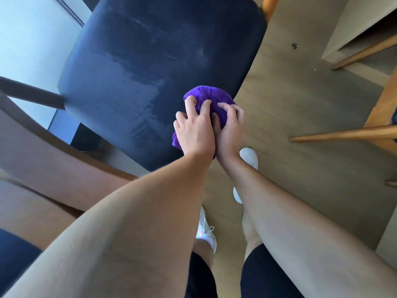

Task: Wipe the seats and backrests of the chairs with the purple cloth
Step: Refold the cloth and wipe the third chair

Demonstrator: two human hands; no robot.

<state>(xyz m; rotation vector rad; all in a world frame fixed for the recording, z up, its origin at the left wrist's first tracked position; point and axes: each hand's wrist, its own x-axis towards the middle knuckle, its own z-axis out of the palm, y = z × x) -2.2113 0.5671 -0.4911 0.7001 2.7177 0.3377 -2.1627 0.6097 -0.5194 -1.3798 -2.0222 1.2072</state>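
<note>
Purple cloth sits bunched into a ball at the right-hand edge of the dark blue chair seat, part of it hanging past that edge over the wooden floor.

Head view: both hands are on it together. The left hand lies on top with its fingers bent and dug into the fabric. The right hand is tucked just beside and partly under it, fingers curled round the wad, so each grip is clamped on the purple cloth. Balling it up and stacking two hands likely serves to put weight into the stroke and to keep loose corners from dragging.

Pale streaks run in bands across the middle of the seat, which suggests much of it has been gone over. The strip along this rim looks like the part in hand. No backrest can be made out from here.

The seat's edge falls straight away to bare floor on the right, so a push outward would slide the cloth off. Toward the left the upholstery gives a long open run. A wooden leg shows beyond the far corner. Pale wooden rails of another chair stand well apart to the right. A curved brown counter crowds the near left side, and a white shoe stands on the floor below the hands.
</note>
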